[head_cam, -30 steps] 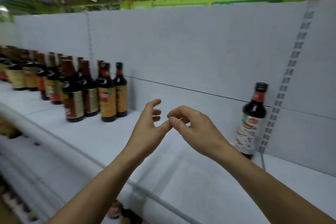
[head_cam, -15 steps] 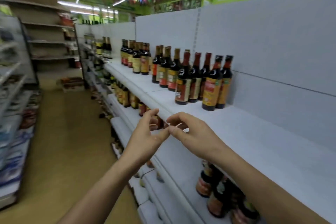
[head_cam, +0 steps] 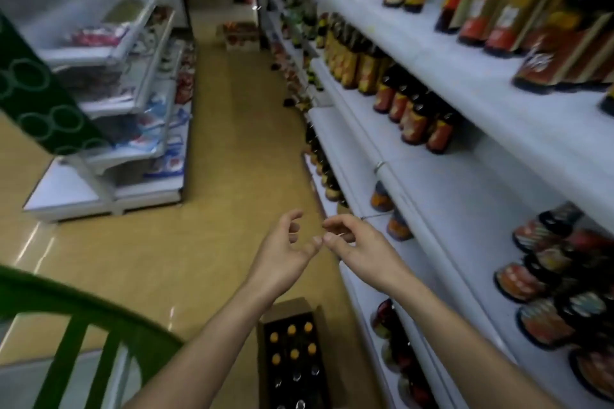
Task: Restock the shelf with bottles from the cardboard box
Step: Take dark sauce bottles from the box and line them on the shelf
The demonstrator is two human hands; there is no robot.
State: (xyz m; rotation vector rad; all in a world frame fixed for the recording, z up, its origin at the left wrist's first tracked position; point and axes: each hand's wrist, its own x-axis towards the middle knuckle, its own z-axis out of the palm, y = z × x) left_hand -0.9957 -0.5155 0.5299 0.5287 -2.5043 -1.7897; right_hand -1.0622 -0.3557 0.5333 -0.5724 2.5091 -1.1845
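Observation:
An open cardboard box [head_cam: 265,362] stands on the floor at the foot of the shelving, below my forearms. Inside it stand several dark bottles with orange caps [head_cam: 293,344]. My left hand [head_cam: 282,249] and my right hand [head_cam: 362,246] hover side by side above the box, fingers loosely curled and empty, with the thumb tips nearly touching. To my right rises the white shelf unit [head_cam: 465,83], with dark labelled bottles [head_cam: 491,10] on its top tier and more on the tiers below.
A tan floor aisle [head_cam: 226,129] runs ahead between the white shelf unit and another gondola of packaged goods [head_cam: 109,103] on the left. A green plastic stool or chair back [head_cam: 79,335] sits at the lower left. Boxes lie at the aisle's far end.
The view has swung left and down from the upper shelf to the aisle floor, so the box has come into sight. Both hands keep the same empty pose, close together.

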